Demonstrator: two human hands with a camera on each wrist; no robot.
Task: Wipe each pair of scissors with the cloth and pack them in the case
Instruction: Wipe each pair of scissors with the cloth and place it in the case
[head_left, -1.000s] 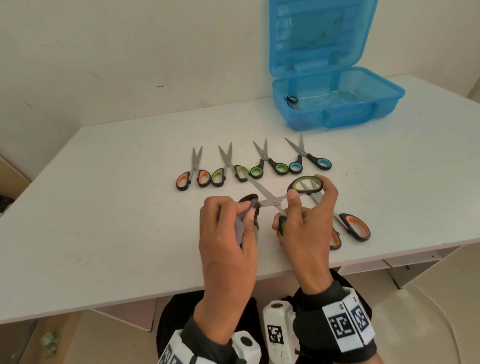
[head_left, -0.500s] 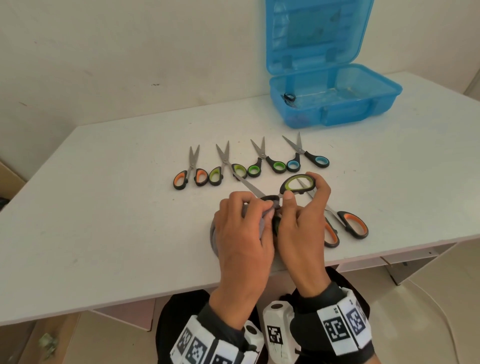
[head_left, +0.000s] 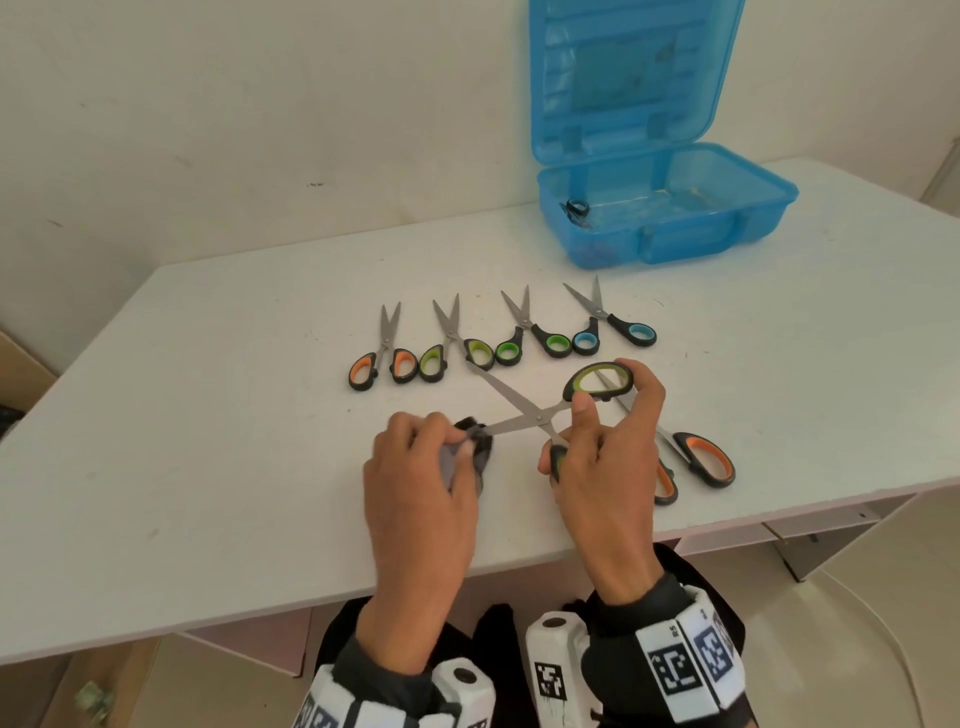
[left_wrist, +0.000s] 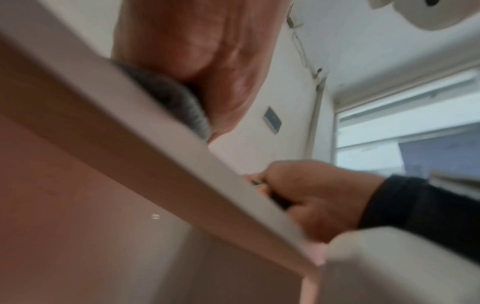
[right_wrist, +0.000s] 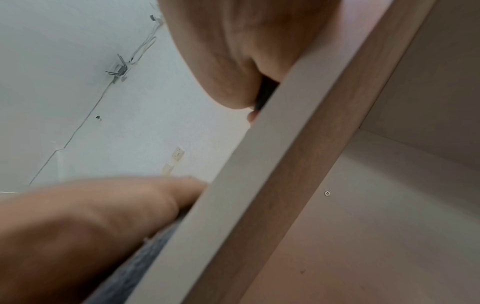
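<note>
Both hands work one spread-bladed pair of scissors (head_left: 540, 415): the right hand (head_left: 605, 457) grips its yellow-green handles, while the left hand (head_left: 421, 483) pinches the grey cloth (head_left: 475, 452) around one blade tip. The other blade, bare beyond the left hand's knuckles, could nick them if the handles close. Far beyond the right hand, the blue case (head_left: 670, 208) stands open.

I see a white worktop (head_left: 208, 467) set against a pale wall. Lying flat on it, in a row with blades toward the wall, are small orange-handled scissors (head_left: 383, 358), small yellow-green-handled scissors (head_left: 454, 348), small green-handled scissors (head_left: 527, 338) and small blue-handled scissors (head_left: 605, 325). Near the front edge lie large orange-handled scissors (head_left: 696, 457). At the far right corner sits an open translucent blue plastic case (head_left: 670, 244), its lid upright.
</note>
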